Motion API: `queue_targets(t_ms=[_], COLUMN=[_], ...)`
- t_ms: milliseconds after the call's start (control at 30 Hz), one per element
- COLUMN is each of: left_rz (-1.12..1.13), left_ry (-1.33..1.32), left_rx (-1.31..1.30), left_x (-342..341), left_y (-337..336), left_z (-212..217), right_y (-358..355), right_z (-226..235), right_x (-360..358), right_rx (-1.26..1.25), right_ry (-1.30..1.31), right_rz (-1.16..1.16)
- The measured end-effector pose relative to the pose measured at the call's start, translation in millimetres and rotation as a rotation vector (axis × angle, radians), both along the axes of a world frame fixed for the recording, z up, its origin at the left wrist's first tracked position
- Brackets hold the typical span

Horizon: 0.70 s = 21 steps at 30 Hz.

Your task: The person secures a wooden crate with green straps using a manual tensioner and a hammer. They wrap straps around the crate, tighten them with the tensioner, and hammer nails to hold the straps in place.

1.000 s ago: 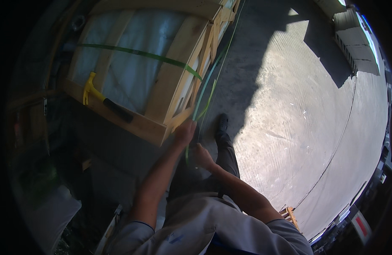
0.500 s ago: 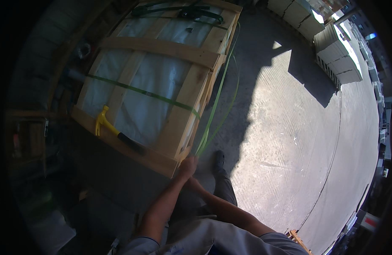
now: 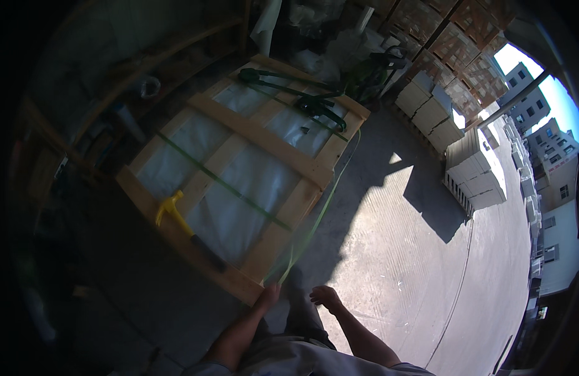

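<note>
My left hand (image 3: 270, 293) is closed at the near corner of a low wooden crate (image 3: 258, 139), gripping loose green strapping (image 3: 310, 235) that runs down along the crate's right side. To its right, my right hand (image 3: 327, 297) hovers apart from the strap, fingers loosely bent, with nothing visible in it. A claw hammer (image 3: 180, 218) with a yellow head and dark grip lies across the crate's near edge board. White wrapped contents show between the slats, and another green strap (image 3: 223, 182) crosses them. On the far end rests a dark green long-handled tool (image 3: 314, 105).
Pallets of pale stacked slabs (image 3: 477, 166) stand beyond the crate on the right. Large crates (image 3: 455, 47) are piled behind them. Wooden shelving (image 3: 157, 53) lines the dim left side. Sunlit concrete floor (image 3: 389, 269) lies to my right.
My right hand has come away from my left and moved right. My view has tilted up, showing more of the background. The left hand stays at the crate's corner with the strap.
</note>
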<state>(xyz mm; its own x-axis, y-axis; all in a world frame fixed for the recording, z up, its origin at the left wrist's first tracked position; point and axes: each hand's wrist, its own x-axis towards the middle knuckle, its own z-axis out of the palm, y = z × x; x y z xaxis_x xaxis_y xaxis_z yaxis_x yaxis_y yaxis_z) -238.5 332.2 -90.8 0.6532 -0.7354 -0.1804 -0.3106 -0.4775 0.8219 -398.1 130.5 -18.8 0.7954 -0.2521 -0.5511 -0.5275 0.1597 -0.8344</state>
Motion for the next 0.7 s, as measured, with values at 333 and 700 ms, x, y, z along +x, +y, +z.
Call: queue_targets(t_ms=[333, 700], left_rz=[0.113, 0.231], left_ry=[0.173, -0.160], left_rx=[0.124, 0.304], left_x=[-12.4, -17.9], left_y=[-8.8, -37.7], left_z=[-12.2, 22.1], right_y=[-301.8, -430.5], right_z=[154.3, 161.9], right_x=[322.6, 562.0], right_rx=[-1.104, -1.672], right_ry=[-0.369, 0.394], right_rz=[-0.128, 0.631])
